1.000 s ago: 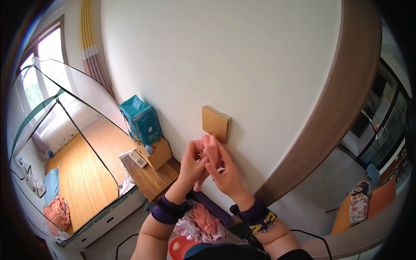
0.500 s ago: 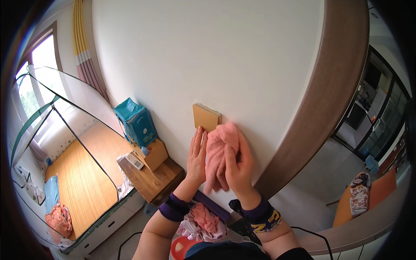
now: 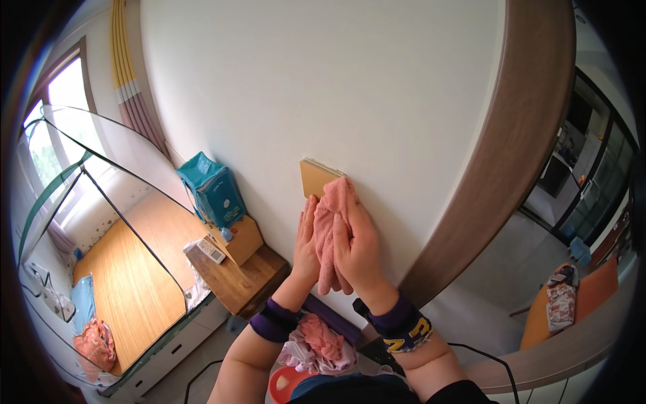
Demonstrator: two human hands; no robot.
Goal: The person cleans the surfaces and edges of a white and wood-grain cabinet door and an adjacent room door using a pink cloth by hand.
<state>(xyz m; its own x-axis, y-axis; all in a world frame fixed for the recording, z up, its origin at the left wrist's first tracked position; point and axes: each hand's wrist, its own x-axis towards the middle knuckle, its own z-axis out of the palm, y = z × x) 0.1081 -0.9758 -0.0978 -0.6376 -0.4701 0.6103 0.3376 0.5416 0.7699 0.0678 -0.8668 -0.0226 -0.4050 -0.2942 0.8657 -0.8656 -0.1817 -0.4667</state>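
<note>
A pink cloth [image 3: 330,232] is bunched in my right hand [image 3: 361,249], thumb lying along its front. Its upper end covers the lower right part of a gold-coloured wall plate [image 3: 316,176], which looks like a light switch. My left hand [image 3: 307,246] rests with fingers straight and pointing up, its tips at the plate's lower left edge. The cloth lies right beside that hand; whether the palm presses on it is hidden. Both wrists wear dark purple bands.
Below my hands are a heap of pink and white cloths [image 3: 321,343], a red basin [image 3: 284,384] and a purple roll [image 3: 333,318]. To the left stand a wooden cabinet [image 3: 245,279] with a teal bag [image 3: 214,192], and a netted bed [image 3: 134,269]. A brown door frame [image 3: 494,155] rises at right.
My right hand and the cloth have shifted left and up across the plate, closer to my left hand. The cloth now looks more tightly gathered. My left hand has barely moved.
</note>
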